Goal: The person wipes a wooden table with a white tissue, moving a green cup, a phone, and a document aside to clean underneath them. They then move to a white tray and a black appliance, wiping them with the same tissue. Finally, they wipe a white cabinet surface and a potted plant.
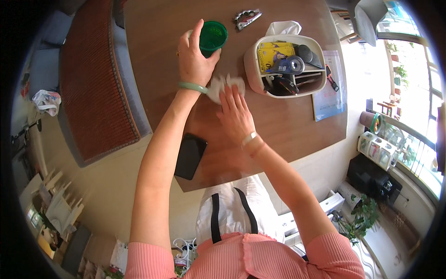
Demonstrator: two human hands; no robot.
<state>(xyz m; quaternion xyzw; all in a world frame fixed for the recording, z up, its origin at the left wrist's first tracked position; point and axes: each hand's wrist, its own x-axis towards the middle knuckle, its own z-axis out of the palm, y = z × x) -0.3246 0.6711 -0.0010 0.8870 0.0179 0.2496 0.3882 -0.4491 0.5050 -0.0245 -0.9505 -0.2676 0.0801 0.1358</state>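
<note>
My left hand (196, 64) is closed round the side of a green cup (213, 36) near the far left part of the brown table (278, 135). The cup's round opening faces up toward me. Just right of that wrist, my right hand (236, 114) presses a crumpled white tissue (225, 89) with its fingers against the tabletop. The tissue and fingertips are slightly blurred. To the right stands a white storage box (251, 69) holding a yellow booklet, a tape roll and other small items, with a white tissue (284, 28) sticking up at its back.
A black phone (191, 156) lies by the near left table edge. Farther off is a small silver metal object (247, 19). A blue-and-white booklet (330, 102) lies right of the box, with a dark strap-like item (332, 79) on it. A bench with a red-brown cover (90, 83) stands left.
</note>
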